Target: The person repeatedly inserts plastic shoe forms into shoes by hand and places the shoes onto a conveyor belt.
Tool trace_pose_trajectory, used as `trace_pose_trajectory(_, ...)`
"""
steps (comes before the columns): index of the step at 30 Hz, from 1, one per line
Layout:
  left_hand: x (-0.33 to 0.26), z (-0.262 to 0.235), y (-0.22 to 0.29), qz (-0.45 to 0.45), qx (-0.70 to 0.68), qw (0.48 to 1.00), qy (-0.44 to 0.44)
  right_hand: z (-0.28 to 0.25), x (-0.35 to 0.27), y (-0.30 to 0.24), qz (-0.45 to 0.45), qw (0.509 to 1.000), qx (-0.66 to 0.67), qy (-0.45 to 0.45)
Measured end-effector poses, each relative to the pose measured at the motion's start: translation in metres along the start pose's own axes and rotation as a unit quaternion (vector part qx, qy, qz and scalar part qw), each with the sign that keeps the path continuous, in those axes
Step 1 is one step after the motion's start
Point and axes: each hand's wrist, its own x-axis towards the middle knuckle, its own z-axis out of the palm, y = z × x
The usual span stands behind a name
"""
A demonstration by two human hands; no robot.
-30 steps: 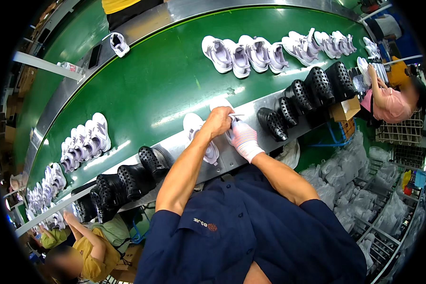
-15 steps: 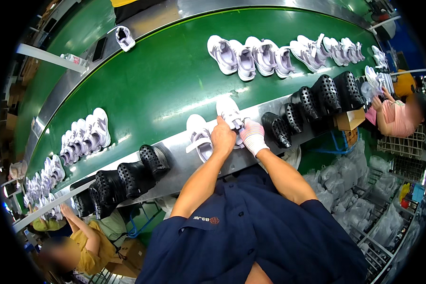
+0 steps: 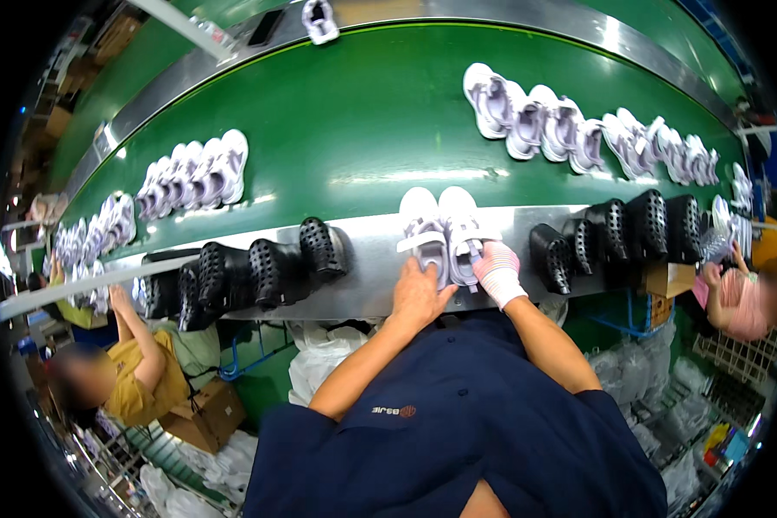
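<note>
In the head view, both forearms are brought up from the lower centre, angled inward toward a pair of white shoes (image 3: 420, 207) set side by side at the frame's centre, toes pointed upward. The bare left hand (image 3: 416, 295) is laid at the heel of the left shoe, its thumb spread to the right. The gloved right hand (image 3: 499, 269) is held bent against the right shoe's outer side, near the strap (image 3: 479, 234). Whether either shoe is gripped cannot be told.
</note>
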Motion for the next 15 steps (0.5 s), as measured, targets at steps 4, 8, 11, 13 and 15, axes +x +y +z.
trace_pose_trajectory(4, -0.023, -0.011, -0.018, 0.022, -0.092, 0.995, 0.043, -0.005, -0.017, 0.016, -0.038, 0.999, 0.034, 0.008)
trace_pose_trajectory(8, -0.05, -0.044, -0.058, -0.002, -0.001, 0.936, 0.353, -0.036, -0.061, 0.013, -0.077, 0.992, 0.05, 0.087)
trace_pose_trajectory(11, -0.049, -0.055, -0.076, -0.099, -0.01, 0.896, 0.433, -0.034, -0.08, -0.006, -0.101, 0.979, 0.169, 0.047)
trace_pose_trajectory(13, -0.043, -0.059, -0.082, -0.162, -0.008, 0.885, 0.436, -0.026, -0.084, -0.021, -0.155, 0.975, 0.154, 0.048)
trace_pose_trajectory(15, -0.038, -0.056, -0.091, -0.191, -0.007, 0.878, 0.439, -0.015, -0.086, -0.028, -0.148, 0.975, 0.165, 0.007)
